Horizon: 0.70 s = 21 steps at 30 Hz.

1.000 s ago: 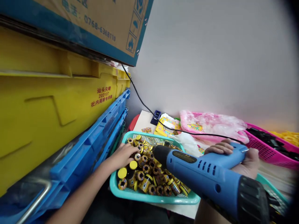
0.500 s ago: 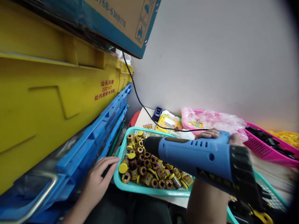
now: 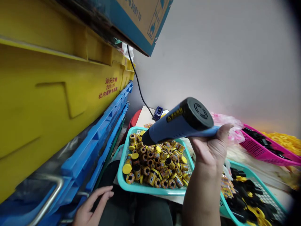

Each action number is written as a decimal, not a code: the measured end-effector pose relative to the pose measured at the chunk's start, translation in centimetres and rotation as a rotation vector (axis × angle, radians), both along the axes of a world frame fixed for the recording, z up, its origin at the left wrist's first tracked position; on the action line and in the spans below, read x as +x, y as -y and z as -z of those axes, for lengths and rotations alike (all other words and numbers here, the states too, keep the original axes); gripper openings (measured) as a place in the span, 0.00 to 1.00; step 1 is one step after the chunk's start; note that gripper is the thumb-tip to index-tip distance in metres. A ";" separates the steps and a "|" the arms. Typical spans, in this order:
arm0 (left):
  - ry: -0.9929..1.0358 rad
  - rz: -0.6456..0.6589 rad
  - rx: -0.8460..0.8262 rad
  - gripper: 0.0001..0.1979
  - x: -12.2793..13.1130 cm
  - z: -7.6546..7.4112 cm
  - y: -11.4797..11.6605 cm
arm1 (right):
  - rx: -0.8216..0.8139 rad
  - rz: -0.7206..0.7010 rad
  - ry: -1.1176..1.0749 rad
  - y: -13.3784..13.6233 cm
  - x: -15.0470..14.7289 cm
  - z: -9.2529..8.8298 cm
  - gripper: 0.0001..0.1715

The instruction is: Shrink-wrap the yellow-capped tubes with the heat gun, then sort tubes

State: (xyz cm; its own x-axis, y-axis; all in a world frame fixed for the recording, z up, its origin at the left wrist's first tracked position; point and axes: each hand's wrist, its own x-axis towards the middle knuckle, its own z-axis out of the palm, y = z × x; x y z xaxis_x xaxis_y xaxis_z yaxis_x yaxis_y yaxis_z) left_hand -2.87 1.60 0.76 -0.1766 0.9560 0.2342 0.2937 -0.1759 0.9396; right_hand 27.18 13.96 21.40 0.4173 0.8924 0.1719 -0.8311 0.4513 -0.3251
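My right hand (image 3: 208, 147) is wrapped round the handle of a blue heat gun (image 3: 174, 124). Its black nozzle points left and down over a turquoise basket (image 3: 155, 189), while its vented black rear end faces up toward me. Inside the basket lie many small yellow-and-brown labelled jars (image 3: 162, 163), some with yellow lids and others showing open round ends. My left hand (image 3: 94, 205) hovers above my lap at the lower left, apart from the basket; its thumb and forefinger stretch out with a small gap between them, holding nothing.
Yellow (image 3: 58, 91) and blue crates (image 3: 98, 135) are stacked along the left, under a cardboard box (image 3: 145, 28). A black cord (image 3: 139, 88) hangs by the wall. Rightward are a turquoise basket of black and yellow parts (image 3: 251, 197) and a pink basket (image 3: 265, 150).
The heat gun has swung round, so its rear end now points upward and its nozzle more downward. My left hand has moved down, away from the basket's rim.
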 end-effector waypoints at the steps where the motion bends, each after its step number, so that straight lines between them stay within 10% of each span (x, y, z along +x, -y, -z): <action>1: 0.003 0.008 0.002 0.12 0.2 -0.1 0.0 | -0.037 0.034 0.013 0.1 -0.5 -0.2 0.20; 21: -0.090 0.033 0.077 0.08 0.9 -0.1 -0.9 | -0.105 0.157 0.024 0.0 -1.6 -1.7 0.18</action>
